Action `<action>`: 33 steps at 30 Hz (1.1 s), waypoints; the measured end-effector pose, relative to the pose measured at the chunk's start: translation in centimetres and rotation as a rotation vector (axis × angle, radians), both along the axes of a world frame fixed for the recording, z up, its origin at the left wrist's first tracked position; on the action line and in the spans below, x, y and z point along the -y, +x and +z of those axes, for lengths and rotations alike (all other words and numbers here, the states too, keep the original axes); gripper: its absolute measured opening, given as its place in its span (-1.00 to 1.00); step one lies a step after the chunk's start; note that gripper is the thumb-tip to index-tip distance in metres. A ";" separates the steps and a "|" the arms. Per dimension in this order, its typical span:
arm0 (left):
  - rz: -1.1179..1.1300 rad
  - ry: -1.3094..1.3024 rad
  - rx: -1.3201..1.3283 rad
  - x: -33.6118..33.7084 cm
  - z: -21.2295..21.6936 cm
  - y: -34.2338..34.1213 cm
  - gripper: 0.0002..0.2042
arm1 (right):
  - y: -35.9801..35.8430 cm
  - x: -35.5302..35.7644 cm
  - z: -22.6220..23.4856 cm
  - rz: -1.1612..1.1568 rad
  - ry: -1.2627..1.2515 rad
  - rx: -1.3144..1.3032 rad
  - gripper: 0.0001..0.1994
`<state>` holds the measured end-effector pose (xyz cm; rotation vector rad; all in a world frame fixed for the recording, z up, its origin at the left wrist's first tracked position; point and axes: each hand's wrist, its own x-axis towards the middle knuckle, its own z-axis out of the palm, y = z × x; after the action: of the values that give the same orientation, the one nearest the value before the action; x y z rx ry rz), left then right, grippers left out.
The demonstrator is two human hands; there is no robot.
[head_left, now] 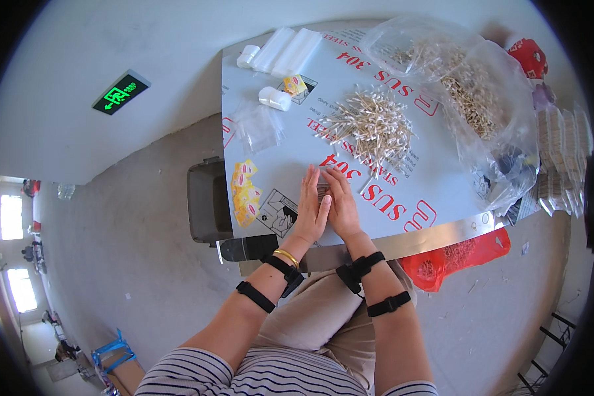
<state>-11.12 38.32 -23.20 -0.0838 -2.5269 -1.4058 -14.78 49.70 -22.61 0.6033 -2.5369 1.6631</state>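
White-tipped cotton swabs (pixel 373 125) lie heaped beyond the left hand (pixel 311 208) and right hand (pixel 341 206), whose straight fingers nearly meet around a partly hidden brown bundle (pixel 323 191), grip indeterminable, where even palm pressure should best align it.

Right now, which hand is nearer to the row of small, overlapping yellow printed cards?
Your left hand: it's to the right of the yellow cards. Your right hand is beyond it, farther right.

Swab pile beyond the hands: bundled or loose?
Loose: the cotton swabs lie crisscrossed at many angles, no band or wrapper visible.
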 end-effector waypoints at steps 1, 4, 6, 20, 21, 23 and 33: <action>-0.002 0.002 0.000 0.0 0.0 0.0 -0.36 | -0.1 -0.4 0.0 -0.002 0.002 0.000 -0.56; 0.004 0.194 0.045 1.2 0.5 0.4 -0.34 | -0.5 -2.0 0.5 -0.081 -0.103 0.046 -0.50; -0.086 -0.075 0.023 2.5 1.2 0.8 -0.25 | -0.7 -3.7 0.4 -0.092 -0.063 0.049 -0.50; -0.214 -0.454 0.077 3.0 1.5 0.7 -0.02 | -1.7 -5.3 2.3 0.159 0.499 -0.174 -0.85; -0.211 -0.463 0.076 2.9 1.4 0.7 -0.04 | -1.8 -5.2 2.1 0.159 0.498 -0.175 -0.85; -0.208 -0.478 0.068 2.9 1.3 0.7 -0.06 | -1.9 -5.2 1.9 0.163 0.481 -0.177 -0.85; -0.058 -0.453 0.014 1.4 1.0 0.5 -0.34 | -0.1 -7.5 3.2 0.063 0.408 -0.073 -0.83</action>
<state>-10.66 36.94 -22.16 -0.2298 -2.8247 -0.8272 -14.91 57.22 -19.46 0.7581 -2.8449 1.1122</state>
